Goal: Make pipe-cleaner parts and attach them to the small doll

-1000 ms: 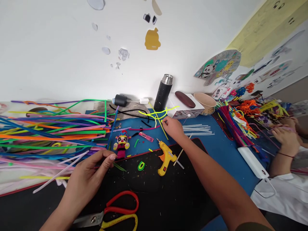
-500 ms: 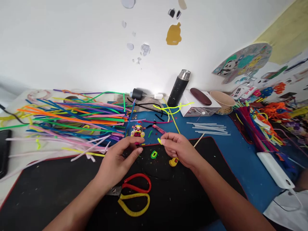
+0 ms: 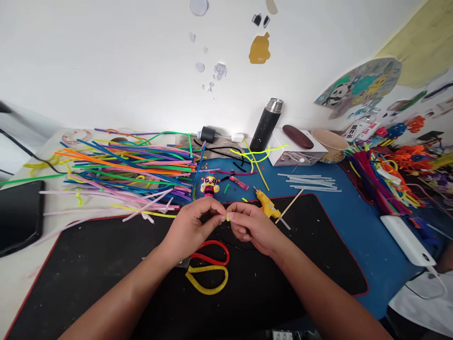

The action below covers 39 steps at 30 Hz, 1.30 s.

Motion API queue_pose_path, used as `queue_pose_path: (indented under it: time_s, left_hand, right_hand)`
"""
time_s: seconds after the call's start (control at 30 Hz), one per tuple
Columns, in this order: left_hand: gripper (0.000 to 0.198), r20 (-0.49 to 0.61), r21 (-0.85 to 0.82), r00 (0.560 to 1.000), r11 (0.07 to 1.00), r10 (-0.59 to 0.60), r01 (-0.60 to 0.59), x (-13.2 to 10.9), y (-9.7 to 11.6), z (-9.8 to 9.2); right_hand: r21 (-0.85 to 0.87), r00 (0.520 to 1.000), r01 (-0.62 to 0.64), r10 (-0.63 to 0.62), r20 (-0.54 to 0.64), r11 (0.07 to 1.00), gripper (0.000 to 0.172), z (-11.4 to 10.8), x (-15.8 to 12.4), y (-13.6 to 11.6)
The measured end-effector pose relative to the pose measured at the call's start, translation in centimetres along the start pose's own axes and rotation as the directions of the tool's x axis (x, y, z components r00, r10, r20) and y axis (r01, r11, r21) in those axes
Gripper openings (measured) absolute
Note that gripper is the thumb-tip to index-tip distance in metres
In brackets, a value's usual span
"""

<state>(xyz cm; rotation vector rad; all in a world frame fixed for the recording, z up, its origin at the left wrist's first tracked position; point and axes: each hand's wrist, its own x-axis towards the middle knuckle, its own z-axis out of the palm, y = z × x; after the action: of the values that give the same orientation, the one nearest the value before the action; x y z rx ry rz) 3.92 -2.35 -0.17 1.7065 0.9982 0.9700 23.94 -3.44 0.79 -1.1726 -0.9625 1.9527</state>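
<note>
My left hand (image 3: 198,224) and my right hand (image 3: 251,225) meet at the fingertips over the black mat (image 3: 255,293). Between them shows a tiny yellow-green piece (image 3: 228,218), pinched by the thumb and fingers of both hands. Just behind my left hand a small colourful figure (image 3: 209,184) stands upright. A yellow glue gun (image 3: 267,204) lies to the right, behind my right hand. Scissors with one red and one yellow handle (image 3: 208,279) rest on the mat nearer to me, their blades partly hidden by my left wrist.
Many coloured pipe cleaners (image 3: 134,165) spread over the left. A black flask (image 3: 266,125), a white box (image 3: 297,148) and a bowl (image 3: 329,144) stand at the back. Glue sticks (image 3: 311,182) and a white power bank (image 3: 406,241) lie to the right.
My two hands have come together, and my left fingers have closed at the yellow-green piece. The view has shifted, and more of the glue gun shows. The small green ring is no longer visible.
</note>
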Motion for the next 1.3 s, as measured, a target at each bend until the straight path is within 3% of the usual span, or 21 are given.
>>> queue_pose_path:
  time_s: [0.17, 0.3, 0.43, 0.7, 0.9, 1.07, 1.3]
  left_hand:
    - [0.012, 0.014, 0.024, 0.999, 0.998, -0.050, 0.050, -0.1, 0.2, 0.1]
    - [0.017, 0.039, -0.156, 0.986, 0.973, -0.165, 0.169, 0.1, 0.1, 0.4]
    - [0.021, 0.106, -0.318, 0.967, 0.914, -0.232, 0.254, 0.4, -0.1, 0.2]
    - [0.028, 0.166, -0.360, 0.944, 0.874, -0.285, 0.327, 0.6, -0.4, -0.6]
    - [0.034, 0.214, -0.427, 0.931, 0.829, -0.296, 0.361, 0.4, -0.4, 0.3]
    - [0.034, 0.263, -0.434, 0.921, 0.817, -0.287, 0.379, 0.2, -0.4, 0.5]
    - [0.032, 0.287, -0.356, 0.927, 0.872, -0.241, 0.337, 0.2, -0.4, -0.3]
  right_hand:
    - [-0.238, 0.996, 0.085, -0.091, -0.016, 0.968, 0.041, -0.2, -0.2, 0.3]
    - [-0.404, 0.986, 0.131, -0.162, -0.042, 0.905, 0.039, -0.5, -0.3, 0.4]
    - [-0.422, 0.983, 0.149, -0.179, -0.033, 0.895, 0.036, -0.8, -0.3, 0.2]
    - [-0.407, 0.967, 0.158, -0.224, -0.119, 0.900, 0.036, -1.7, -1.1, 0.7]
    - [-0.472, 0.966, 0.169, -0.241, -0.096, 0.865, 0.028, -0.6, -1.7, 1.2]
    - [-0.638, 0.944, 0.209, -0.324, -0.067, 0.741, 0.019, -0.4, -1.9, 1.2]
    - [-0.887, 0.879, 0.284, -0.468, 0.090, 0.364, 0.012, -1.2, -2.1, 0.2]
